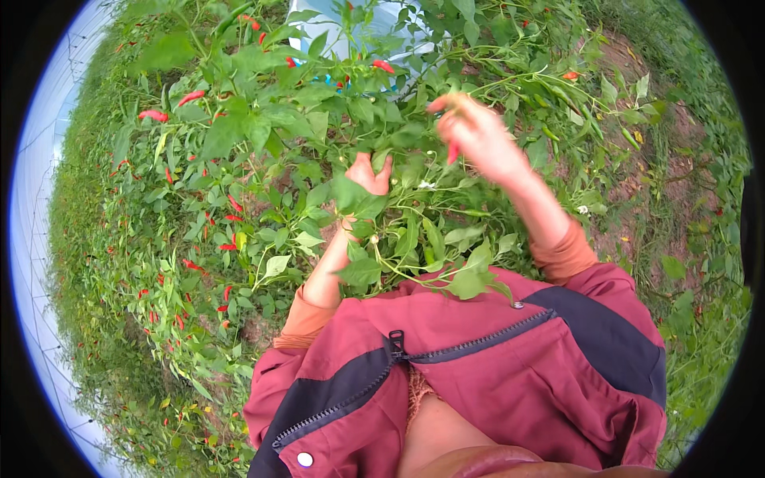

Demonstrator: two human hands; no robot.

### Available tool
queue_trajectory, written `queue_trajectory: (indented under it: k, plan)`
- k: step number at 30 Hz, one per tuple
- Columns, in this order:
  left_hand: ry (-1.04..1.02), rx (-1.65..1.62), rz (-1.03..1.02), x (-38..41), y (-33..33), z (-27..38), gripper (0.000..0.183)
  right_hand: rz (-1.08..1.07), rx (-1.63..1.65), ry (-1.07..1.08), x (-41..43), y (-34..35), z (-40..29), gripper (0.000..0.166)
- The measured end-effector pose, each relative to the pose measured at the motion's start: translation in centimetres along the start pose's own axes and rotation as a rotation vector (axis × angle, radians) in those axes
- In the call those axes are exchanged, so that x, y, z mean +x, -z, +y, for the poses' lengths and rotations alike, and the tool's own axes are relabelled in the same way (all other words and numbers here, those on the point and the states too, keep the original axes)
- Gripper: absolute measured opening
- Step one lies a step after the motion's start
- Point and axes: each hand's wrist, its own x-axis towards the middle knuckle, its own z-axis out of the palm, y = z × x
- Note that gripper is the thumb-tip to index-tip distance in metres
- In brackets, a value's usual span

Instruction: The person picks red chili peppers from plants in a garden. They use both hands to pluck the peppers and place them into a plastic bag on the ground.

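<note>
My right hand (472, 134) is raised over the chili plants and somewhat blurred. A red chili pepper (453, 153) hangs from its curled fingers. Lower and to the left, my left hand (369, 174) reaches in among the stems of a chili plant (412, 233). Leaves cover part of that hand and wrist, so whether it grips anything is hidden. Small white flowers (427, 186) grow between the two hands. A ripe red pepper (383, 66) shows on the foliage beyond them.
Behind the leaves at the top stands a white and blue plastic container or bag (364, 30). Ripe peppers (234, 204) dot the dense plants at left. Green peppers (591, 122) hang at right, near a strip of bare soil (687, 143). Leafy branches touch my jacket (478, 352).
</note>
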Motion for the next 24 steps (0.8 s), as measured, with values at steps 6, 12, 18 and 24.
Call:
queue_trajectory:
  k: [6,12,18,24]
  plan:
    - [-0.02,0.071,-0.13,-2.6,0.9,-1.9,0.032,-0.022,-0.049,-0.031,5.0,3.0,-3.0,0.031]
    - [-0.099,0.096,-0.231,-4.4,-0.5,-3.6,0.027,-0.028,-0.578,-0.112,11.5,-2.9,0.9,0.036]
    - [-0.211,0.027,-0.115,-5.8,-1.7,-6.7,0.026,-0.208,-0.767,-0.121,11.6,-5.2,4.4,0.029]
    - [-0.111,-0.094,-0.095,-6.7,-2.8,-9.1,0.019,-0.058,-0.328,-0.084,10.1,-4.5,6.2,0.033]
